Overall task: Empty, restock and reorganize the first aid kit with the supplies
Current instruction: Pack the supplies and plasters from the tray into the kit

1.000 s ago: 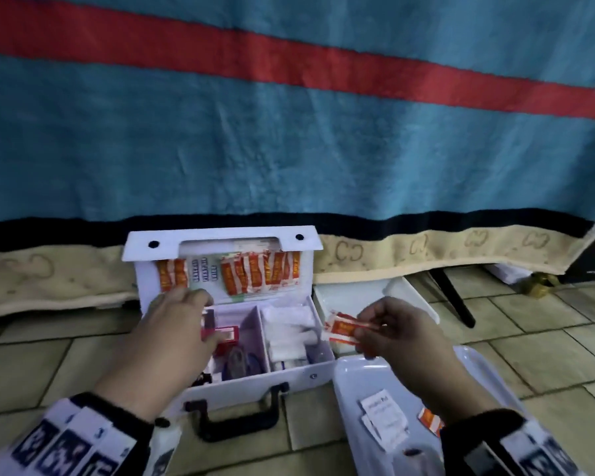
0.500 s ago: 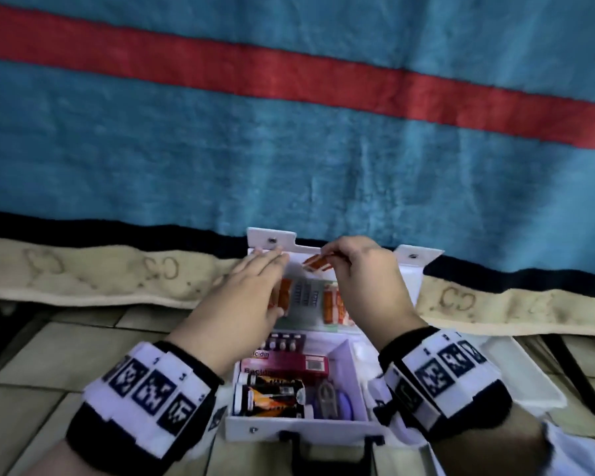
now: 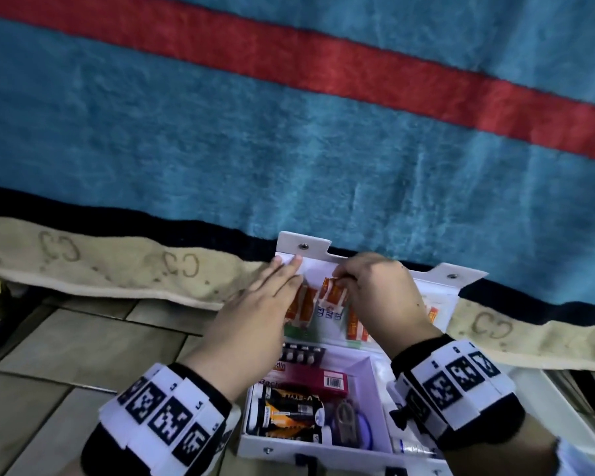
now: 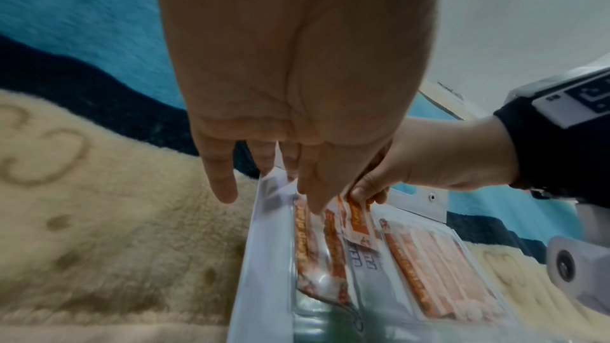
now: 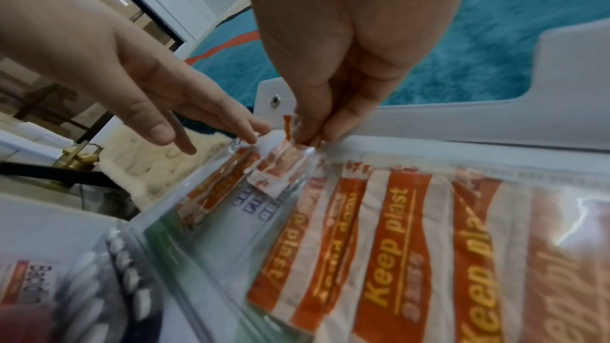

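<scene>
With my left hand (image 3: 255,314) flat and extended, steadying the clear lid pocket (image 5: 297,158), my right hand (image 3: 378,297) pinches a plaster strip (image 3: 332,293) at the pocket mouth beneath its fingertips; I should feed it straight, unbuckled.

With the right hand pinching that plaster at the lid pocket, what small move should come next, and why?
Probably slide the plaster further down into the clear lid pocket, then let go. The right hand pinches its top edge, which is still above the pocket mouth, while the left hand's straight fingers rest at the pocket's top, beside other plasters already seated.
</scene>
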The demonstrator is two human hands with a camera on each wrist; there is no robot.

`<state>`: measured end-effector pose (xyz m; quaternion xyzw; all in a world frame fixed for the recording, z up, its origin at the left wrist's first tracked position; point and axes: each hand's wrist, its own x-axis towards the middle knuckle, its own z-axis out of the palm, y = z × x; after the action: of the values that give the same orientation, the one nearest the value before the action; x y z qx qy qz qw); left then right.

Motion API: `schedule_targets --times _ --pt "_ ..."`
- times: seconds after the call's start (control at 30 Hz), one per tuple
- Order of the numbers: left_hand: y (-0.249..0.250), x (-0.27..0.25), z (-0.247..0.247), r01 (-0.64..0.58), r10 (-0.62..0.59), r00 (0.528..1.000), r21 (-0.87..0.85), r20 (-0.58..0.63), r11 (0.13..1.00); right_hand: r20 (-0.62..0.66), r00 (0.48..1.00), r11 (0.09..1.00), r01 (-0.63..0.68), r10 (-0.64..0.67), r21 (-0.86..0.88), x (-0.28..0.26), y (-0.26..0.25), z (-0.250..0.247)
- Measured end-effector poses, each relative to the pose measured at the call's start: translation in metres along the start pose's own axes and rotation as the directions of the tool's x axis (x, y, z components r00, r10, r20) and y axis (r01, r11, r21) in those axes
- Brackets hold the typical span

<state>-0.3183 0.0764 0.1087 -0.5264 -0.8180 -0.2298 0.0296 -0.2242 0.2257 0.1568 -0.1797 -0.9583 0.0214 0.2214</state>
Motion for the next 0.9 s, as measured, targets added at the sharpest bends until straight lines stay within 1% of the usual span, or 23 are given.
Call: schedule_targets --times 0.1,0.13,0.23,0.3,0.37,0.5,0.63,0.77,0.83,0.9 --pt "0.000 -0.001 0.000 0.001 -0.001 1.000 -0.017 -0.002 1.000 -0.038 0.998 0.998 0.058 -0.056 0.031 -0.001 0.006 -0.001" --pt "0.000 -0.001 0.000 0.001 -0.001 1.000 -0.019 -0.001 1.000 -0.014 0.998 0.998 0.066 -0.066 0.019 -0.001 0.006 -0.001" --pt "0.002 -0.001 0.000 0.002 -0.002 1.000 -0.016 -0.006 1.000 0.124 0.991 0.995 0.054 -0.044 -0.081 -0.002 0.000 0.000" --pt "0.002 -0.001 0.001 0.009 -0.009 1.000 -0.009 -0.003 1.000 0.162 0.986 0.994 0.051 -0.034 -0.100 0.001 -0.002 0.001" --pt "0.002 -0.001 0.002 0.014 -0.013 1.000 -0.014 0.001 1.000 0.173 0.985 0.996 0.041 -0.027 -0.080 0.002 -0.002 0.001" --pt "0.002 -0.001 0.002 -0.001 0.001 1.000 -0.047 -0.012 0.999 0.187 0.982 1.000 -0.008 0.006 0.012 -0.001 -0.009 0.000" --pt "0.002 -0.001 0.002 -0.006 0.005 1.000 -0.032 -0.028 0.999 0.202 0.979 0.999 0.037 -0.029 -0.035 -0.004 -0.013 0.003" --pt "0.000 -0.001 0.000 -0.008 0.008 1.000 -0.011 -0.008 1.000 0.227 0.968 0.984 0.137 -0.108 -0.115 -0.002 -0.016 0.004" --pt "0.000 -0.001 0.001 0.000 0.000 1.000 -0.002 -0.003 1.000 0.227 0.971 0.992 0.101 -0.080 -0.081 -0.002 -0.016 0.002" --pt "0.000 -0.001 0.002 0.010 -0.010 1.000 -0.013 0.003 1.000 0.192 0.981 1.000 0.012 -0.010 -0.010 -0.002 -0.016 -0.003"
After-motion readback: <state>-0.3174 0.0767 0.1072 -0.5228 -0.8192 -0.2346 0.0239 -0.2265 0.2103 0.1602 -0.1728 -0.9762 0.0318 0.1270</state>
